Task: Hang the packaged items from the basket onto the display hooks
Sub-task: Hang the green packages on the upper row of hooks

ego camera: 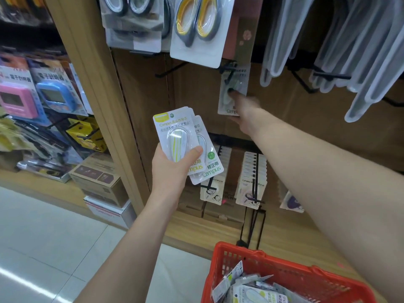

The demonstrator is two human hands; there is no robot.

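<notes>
The left hand [172, 165] grips a small fan of white and green correction-tape packs [185, 143], thumb pressed across the front blister, fingers curled behind. These packs are held up in front of the wooden display panel [192, 92], left of and below the black hook [229, 73]. The right hand [242, 110] is blurred; its fingers pinch one more pack [232, 92] whose top is at that hook, flat against the panel. Above the hook hang carded scissors [196, 25]; right of it hang clear plastic hangers [354, 51]. Below the hook, lower pegs carry rows of similar packs [251, 180]. Far below it, at the bottom edge, the red basket [306, 278] holds a loose heap of further packs [253, 291].
</notes>
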